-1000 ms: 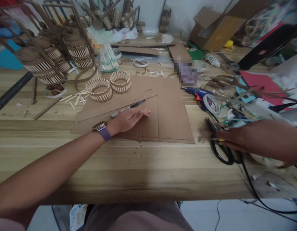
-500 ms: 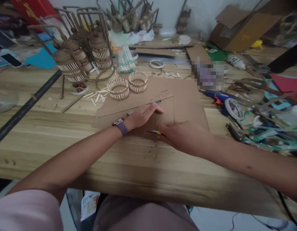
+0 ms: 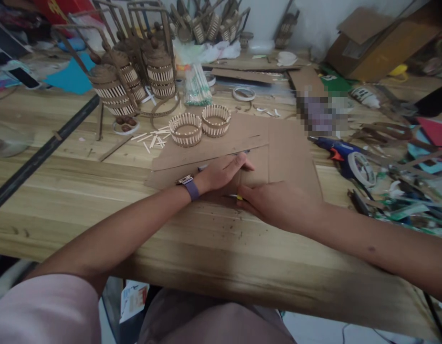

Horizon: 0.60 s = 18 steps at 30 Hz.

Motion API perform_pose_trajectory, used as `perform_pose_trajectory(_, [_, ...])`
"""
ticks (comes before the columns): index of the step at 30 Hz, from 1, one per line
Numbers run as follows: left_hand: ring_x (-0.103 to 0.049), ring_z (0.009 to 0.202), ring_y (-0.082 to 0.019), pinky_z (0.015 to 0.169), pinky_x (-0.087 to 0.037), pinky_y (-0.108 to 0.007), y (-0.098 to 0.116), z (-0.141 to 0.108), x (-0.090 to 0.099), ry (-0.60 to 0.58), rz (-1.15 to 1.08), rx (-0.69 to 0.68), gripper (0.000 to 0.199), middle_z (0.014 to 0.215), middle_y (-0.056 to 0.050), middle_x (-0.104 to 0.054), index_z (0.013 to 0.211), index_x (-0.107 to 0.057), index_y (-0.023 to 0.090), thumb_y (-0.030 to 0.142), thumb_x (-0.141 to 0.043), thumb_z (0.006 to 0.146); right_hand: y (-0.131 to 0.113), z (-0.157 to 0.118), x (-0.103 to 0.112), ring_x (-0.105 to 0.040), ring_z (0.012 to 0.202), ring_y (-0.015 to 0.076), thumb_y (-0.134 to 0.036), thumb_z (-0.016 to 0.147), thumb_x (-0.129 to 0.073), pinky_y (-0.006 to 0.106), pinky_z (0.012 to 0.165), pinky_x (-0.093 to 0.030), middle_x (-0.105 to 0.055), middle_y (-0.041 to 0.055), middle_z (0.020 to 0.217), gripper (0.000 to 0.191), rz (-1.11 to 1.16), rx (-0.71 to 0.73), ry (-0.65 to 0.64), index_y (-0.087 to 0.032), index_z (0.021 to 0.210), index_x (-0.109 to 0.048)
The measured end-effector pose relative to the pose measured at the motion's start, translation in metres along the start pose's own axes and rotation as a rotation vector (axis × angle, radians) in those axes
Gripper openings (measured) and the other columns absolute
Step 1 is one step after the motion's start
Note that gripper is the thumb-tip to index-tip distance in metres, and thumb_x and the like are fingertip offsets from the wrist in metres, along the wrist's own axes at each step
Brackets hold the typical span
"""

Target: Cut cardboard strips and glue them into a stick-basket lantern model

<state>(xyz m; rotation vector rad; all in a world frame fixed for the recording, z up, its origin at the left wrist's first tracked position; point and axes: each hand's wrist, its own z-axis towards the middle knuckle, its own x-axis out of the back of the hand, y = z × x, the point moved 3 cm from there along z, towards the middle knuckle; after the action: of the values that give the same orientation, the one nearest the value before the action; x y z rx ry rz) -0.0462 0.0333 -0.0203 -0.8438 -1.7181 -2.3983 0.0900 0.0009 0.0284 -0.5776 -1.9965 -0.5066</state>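
My right hand [image 3: 278, 203] is closed around a yellow-handled knife [image 3: 239, 197], whose thin blade points left at the near edge of a cardboard sheet [image 3: 290, 153]. Most of the handle is hidden in my fist. My left hand [image 3: 223, 173], with a watch on the wrist, lies on the cardboard with fingers stretched out. A dark slim object [image 3: 202, 167] shows partly from beneath that hand; its kind is unclear. Two small rings of pale sticks, a left ring [image 3: 185, 136] and a right ring [image 3: 216, 126], stand at the sheet's far edge.
Loose pale sticks [image 3: 155, 139] lie left of the rings. Stick-and-brown-cord lanterns [image 3: 160, 74] stand at the back left. On the right are a blue glue gun [image 3: 331, 145], a tape roll [image 3: 362, 169] and scraps. A black bar [image 3: 45, 155] crosses the table's left side.
The whole view has shifted, so things sit slightly farther right. My right hand and the knife are a little nearer my left hand. The left hand stays pressed on the cardboard.
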Motion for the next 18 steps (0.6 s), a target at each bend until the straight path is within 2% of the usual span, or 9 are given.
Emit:
perform_pose_trajectory(4, [-0.065,0.11,-0.021,0.105,-0.044,-0.037,0.0002,-0.0002,-0.0004,0.01,0.004,-0.005,0.078,0.11,-0.01,-0.074,0.101,-0.071,0.014,0.061,-0.009,0.101,0.0004,-0.001,0.001,-0.065,0.062,0.02,-0.034,0.102,-0.036,0.029,0.047,-0.019,-0.073,0.0069,0.077,0.033,-0.007,0.017,0.005,-0.018,0.109,-0.065])
perform_pose_trajectory(10, [-0.066,0.109,-0.021,0.105,-0.044,-0.037,-0.001,0.0007,-0.0011,0.009,0.006,0.014,0.075,0.109,-0.008,-0.075,0.096,-0.073,0.016,0.059,-0.011,0.102,-0.0053,0.0035,0.0022,-0.067,0.064,0.0225,-0.034,0.101,-0.04,0.03,0.05,-0.027,-0.076,0.0089,0.081,0.031,-0.033,0.019,-0.005,-0.021,0.108,-0.067])
perform_pose_trajectory(18, [-0.065,0.109,-0.022,0.105,-0.044,-0.038,0.0001,0.001,-0.0013,0.0,0.0,-0.008,0.077,0.11,-0.01,-0.074,0.098,-0.072,0.015,0.061,-0.011,0.101,-0.0087,0.0071,-0.0014,-0.07,0.066,0.0243,-0.032,0.1,-0.042,0.029,0.049,-0.035,-0.076,0.0098,0.079,0.031,-0.076,0.023,0.019,-0.02,0.108,-0.069])
